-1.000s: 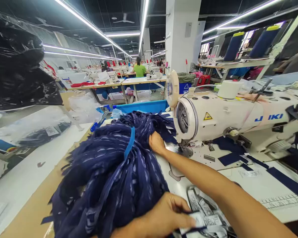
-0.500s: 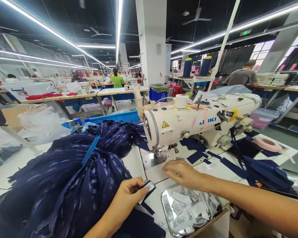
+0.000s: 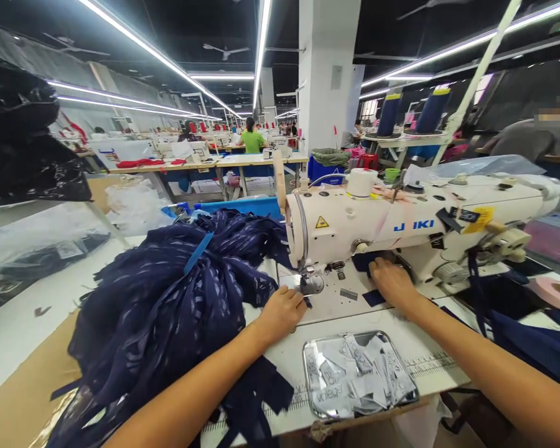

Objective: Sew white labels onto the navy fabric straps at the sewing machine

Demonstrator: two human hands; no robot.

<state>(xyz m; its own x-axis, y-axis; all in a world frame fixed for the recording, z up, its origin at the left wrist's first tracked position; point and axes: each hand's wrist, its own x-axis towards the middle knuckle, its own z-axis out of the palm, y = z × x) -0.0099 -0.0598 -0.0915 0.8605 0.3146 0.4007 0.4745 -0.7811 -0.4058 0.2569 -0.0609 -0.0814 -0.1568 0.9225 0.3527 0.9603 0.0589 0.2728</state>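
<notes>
My left hand [image 3: 282, 313] is closed at the needle plate, just in front of the presser foot [image 3: 304, 281]. A small end of navy fabric strip [image 3: 308, 303] pokes out beside its fingertips; the rest is hidden under the hand. Under the arm of the white sewing machine [image 3: 368, 218], my right hand [image 3: 392, 283] has its fingers bent down onto a cut navy fabric piece [image 3: 363, 261]. Another small navy piece [image 3: 373, 298] lies by that wrist. In front of both hands sits a metal tray [image 3: 308, 398] with several printed white labels [image 3: 354, 373].
A big bundle of navy strips [image 3: 168, 311], bound with a blue tie [image 3: 198, 253], covers the table's left side. Right of the machine lie a pink tape roll [image 3: 557, 294] and navy cloth [image 3: 536, 342]. A black plastic bag [image 3: 23, 137] hangs at left. Co-workers sit farther back.
My left hand has moved up and forward to the presser foot with the labelled navy strip. The right hand has reached right and farther in, onto the navy pieces. The view has turned left.
</notes>
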